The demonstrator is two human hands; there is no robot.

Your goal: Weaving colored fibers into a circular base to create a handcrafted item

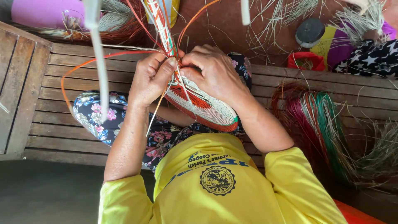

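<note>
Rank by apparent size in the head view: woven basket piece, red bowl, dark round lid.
1. Woven basket piece, partly hidden by the left hand and right hand.
2. Red bowl and dark round lid: look alike, unranked.

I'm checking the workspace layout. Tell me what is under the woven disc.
Under the woven disc lies the person's lap in floral cloth, on a slatted wooden bench. Both hands grip its upper edge, covering the weave there; the disc hides the lap directly beneath.
</note>
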